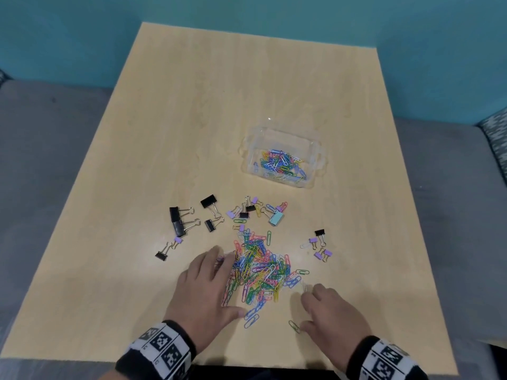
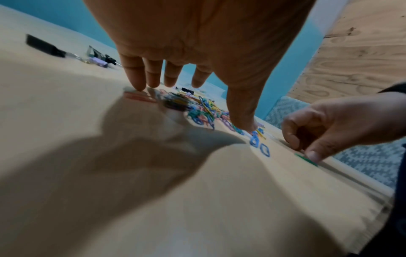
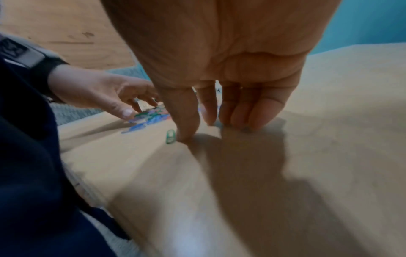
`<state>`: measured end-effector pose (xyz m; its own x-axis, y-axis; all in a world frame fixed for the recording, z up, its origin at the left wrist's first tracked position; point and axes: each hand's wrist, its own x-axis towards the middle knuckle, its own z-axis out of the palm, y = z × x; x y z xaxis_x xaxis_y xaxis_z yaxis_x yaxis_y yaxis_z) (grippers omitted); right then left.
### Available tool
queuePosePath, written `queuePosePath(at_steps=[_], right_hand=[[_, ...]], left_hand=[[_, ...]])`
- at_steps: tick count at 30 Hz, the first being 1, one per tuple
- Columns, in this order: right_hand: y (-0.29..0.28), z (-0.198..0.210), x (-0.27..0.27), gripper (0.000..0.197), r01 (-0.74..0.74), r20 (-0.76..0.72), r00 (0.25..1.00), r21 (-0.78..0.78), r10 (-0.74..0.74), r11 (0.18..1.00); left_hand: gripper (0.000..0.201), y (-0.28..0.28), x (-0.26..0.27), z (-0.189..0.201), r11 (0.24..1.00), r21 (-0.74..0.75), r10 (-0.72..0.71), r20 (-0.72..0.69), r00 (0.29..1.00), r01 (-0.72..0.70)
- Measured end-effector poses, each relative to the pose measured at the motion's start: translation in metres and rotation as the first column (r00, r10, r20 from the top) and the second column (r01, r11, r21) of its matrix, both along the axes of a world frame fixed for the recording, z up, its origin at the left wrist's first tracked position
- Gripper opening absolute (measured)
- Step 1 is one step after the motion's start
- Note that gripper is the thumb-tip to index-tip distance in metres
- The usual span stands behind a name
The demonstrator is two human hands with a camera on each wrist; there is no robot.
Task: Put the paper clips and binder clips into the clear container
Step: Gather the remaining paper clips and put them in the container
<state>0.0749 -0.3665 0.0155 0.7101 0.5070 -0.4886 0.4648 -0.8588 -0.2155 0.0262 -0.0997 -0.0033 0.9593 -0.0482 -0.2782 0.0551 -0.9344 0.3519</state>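
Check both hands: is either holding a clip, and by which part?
Nothing is held. The left hand lies spread, its fingers touching the edge of the paper clip pile. The right hand has its fingertips on the table, thumb beside a loose green clip.

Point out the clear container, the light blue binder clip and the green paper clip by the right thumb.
clear container (image 1: 318, 152): head view, right rim.
light blue binder clip (image 1: 276, 218): head view, its body.
green paper clip (image 3: 170, 136): right wrist view, its loop.

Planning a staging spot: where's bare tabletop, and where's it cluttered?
Free: the table behind and left of the clear container, plus the near-left corner. Crowded: the paper clip pile between left hand and right hand, binder clips just beyond.
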Motion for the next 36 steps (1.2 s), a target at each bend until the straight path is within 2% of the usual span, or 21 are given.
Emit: queuePosePath(at_steps=[3, 5, 6, 9, 12, 14, 17, 21, 24, 26, 27, 31, 36], right_hand=[[0.011, -0.002, 0.009, 0.043, 0.015, 0.022, 1.0, 0.009, -0.015, 1.0], [0.03, -0.004, 0.019, 0.027, 0.043, 0.021, 0.999, 0.05, -0.044, 0.998], [0.036, -0.003, 0.022, 0.026, 0.048, 0.019, 0.999, 0.053, -0.049, 0.997], [0.038, 0.012, 0.025, 0.035, 0.047, -0.034, 0.998, 0.033, -0.046, 0.998], [0.024, 0.018, 0.015, 0.043, -0.081, -0.135, 0.989, -0.106, 0.066, 0.991], [0.022, 0.012, 0.01, 0.043, -0.095, -0.158, 0.985, -0.152, 0.07, 0.984], [0.038, 0.007, 0.019, 0.043, -0.001, -0.099, 0.995, -0.101, -0.009, 0.995], [0.044, 0.008, 0.024, 0.05, 0.136, 0.015, 0.99, 0.055, -0.137, 0.989], [0.031, 0.004, 0.011, 0.077, 0.208, -0.018, 0.978, 0.104, -0.207, 0.973], [0.03, -0.001, 0.003, 0.093, 0.165, -0.004, 0.986, 0.065, -0.165, 0.984], [0.035, -0.003, 0.002, 0.095, 0.125, 0.02, 0.992, 0.054, -0.127, 0.991], [0.067, -0.008, 0.014, 0.081, 0.031, 0.092, 0.995, 0.092, -0.039, 0.995], [0.086, -0.014, 0.035, 0.07, 0.012, 0.077, 0.997, 0.113, -0.021, 0.994]], left_hand=[[0.106, -0.015, 0.003, 0.0, 0.997, 0.075, -0.017, -0.03, 0.999, 0.019], [0.1, -0.02, 0.01, -0.001, 0.996, 0.09, -0.007, -0.013, 1.0, 0.008], [0.094, -0.021, 0.014, -0.001, 0.997, 0.08, 0.002, 0.005, 1.0, -0.003], [0.089, -0.016, 0.018, 0.002, 0.999, 0.038, 0.027, 0.03, 0.999, -0.028], [0.104, -0.019, 0.008, 0.005, 0.998, 0.059, -0.003, -0.02, 1.0, 0.004], [0.107, -0.025, 0.003, 0.004, 0.994, 0.096, -0.054, -0.057, 0.997, 0.059], [0.102, -0.027, 0.011, 0.0, 0.994, 0.096, -0.039, -0.033, 0.999, 0.042], [0.092, -0.017, 0.02, 0.001, 0.999, 0.047, 0.001, 0.012, 1.0, -0.002], [0.097, -0.009, 0.016, 0.0, 0.999, 0.019, 0.044, -0.024, 0.999, -0.043], [0.099, -0.01, 0.012, 0.0, 0.999, 0.036, 0.003, -0.041, 0.999, -0.001], [0.098, -0.012, 0.012, -0.001, 0.999, 0.041, -0.021, -0.036, 0.999, 0.023], [0.085, -0.021, 0.023, -0.007, 1.0, 0.003, -0.017, 0.057, 0.998, 0.017], [0.068, -0.024, 0.042, -0.01, 1.0, -0.01, -0.013, 0.09, 0.996, 0.014]])
